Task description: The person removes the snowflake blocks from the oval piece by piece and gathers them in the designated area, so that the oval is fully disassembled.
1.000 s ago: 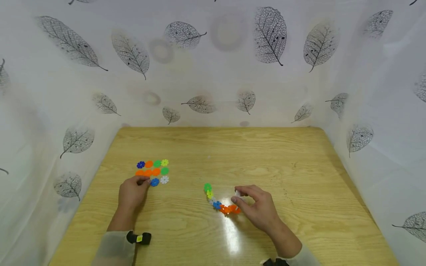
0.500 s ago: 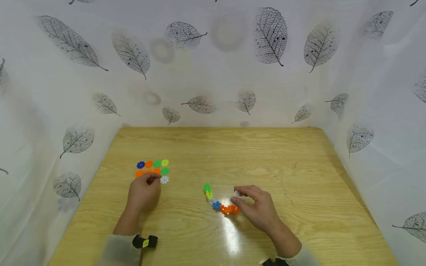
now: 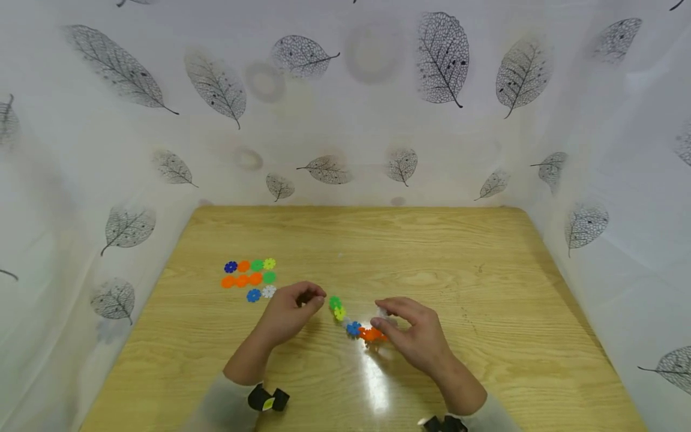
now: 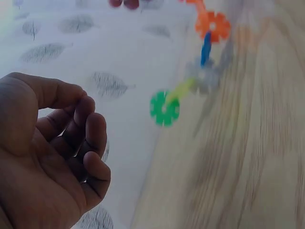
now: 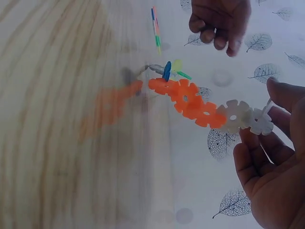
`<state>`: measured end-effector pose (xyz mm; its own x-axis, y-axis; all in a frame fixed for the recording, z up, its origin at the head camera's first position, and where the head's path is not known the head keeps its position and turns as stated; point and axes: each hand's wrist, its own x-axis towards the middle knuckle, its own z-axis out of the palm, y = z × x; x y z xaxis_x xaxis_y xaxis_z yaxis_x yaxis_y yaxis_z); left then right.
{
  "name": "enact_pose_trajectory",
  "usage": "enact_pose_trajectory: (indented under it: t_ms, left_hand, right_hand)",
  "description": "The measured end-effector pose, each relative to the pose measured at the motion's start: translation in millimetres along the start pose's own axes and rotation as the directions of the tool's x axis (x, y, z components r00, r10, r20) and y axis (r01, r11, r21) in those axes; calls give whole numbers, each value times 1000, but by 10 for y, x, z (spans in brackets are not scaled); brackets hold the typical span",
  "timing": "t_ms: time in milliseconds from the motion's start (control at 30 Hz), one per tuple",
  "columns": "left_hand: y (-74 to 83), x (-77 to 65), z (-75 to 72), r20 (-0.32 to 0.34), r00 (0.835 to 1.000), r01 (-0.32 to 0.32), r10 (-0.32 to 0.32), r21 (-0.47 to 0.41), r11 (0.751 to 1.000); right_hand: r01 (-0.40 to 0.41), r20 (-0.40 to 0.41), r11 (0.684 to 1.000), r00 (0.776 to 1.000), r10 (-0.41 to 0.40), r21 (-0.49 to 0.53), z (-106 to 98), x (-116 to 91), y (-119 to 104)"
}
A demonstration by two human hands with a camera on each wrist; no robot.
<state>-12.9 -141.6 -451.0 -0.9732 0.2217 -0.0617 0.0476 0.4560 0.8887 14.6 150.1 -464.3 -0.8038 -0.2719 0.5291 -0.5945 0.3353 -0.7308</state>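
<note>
While the right hand (image 3: pixel 418 333) pinches the white piece (image 5: pixel 261 122) ending the flower chain (image 3: pixel 372 334), the left hand (image 3: pixel 288 309) hangs near but apart from the green piece (image 3: pixel 335 302) at the other end, its fingers loosely curled with nothing visible in them. The chain curves across the table (image 3: pixel 475 252); loose pieces (image 3: pixel 241 280) lie farther left. Handling the chain seems the step in hand; next probably calls for the left hand to grasp the green end.

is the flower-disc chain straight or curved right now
Curved: in the head view, the flower-disc chain bends from its green disc past the blue disc toward the right hand.
</note>
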Motion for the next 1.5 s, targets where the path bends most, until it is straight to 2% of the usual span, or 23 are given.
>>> enact_pose_trajectory:
  t_ms: [100, 300, 400, 533, 667, 800, 1000, 1233, 1500]
  left_hand:
    - [99, 40, 142, 76, 996, -37, 39, -33, 999]
    - [210, 119, 384, 200, 978, -43, 61, -93, 995]
    - [262, 160, 469, 241, 967, -58, 79, -91, 994]
    - [338, 197, 545, 262, 962, -65, 84, -82, 995]
    - [406, 206, 582, 247, 966, -62, 78, -71, 996]
    - [446, 212, 590, 196, 978, -65, 73, -46, 997]
    - [438, 218, 554, 153, 987, -40, 47, -50, 998]
    - [418, 218, 523, 140, 989, -37, 46, -67, 997]
    - [425, 200, 494, 116, 990, -68, 76, -66, 995]
  right_hand:
    - [2, 7, 1000, 1000, -2, -2, 7, 10, 6]
    - [-23, 44, 1000, 999, 23, -7, 11, 23, -2]
    - [-19, 63, 1000, 998, 19, -7, 9, 38, -25]
    - [-11, 82, 1000, 997, 10, 6, 13, 46, -29]
    - [-6, 82, 1000, 997, 6, -3, 19, 39, -12]
    - [-14, 46, 999, 999, 16, -52, 11, 15, 12]
    - [-7, 0, 996, 1000, 7, -92, -20, -25, 43]
    - [52, -42, 997, 998, -54, -61, -1, -9, 44]
    - [139, -92, 989, 985, -143, -51, 39, 18, 43]
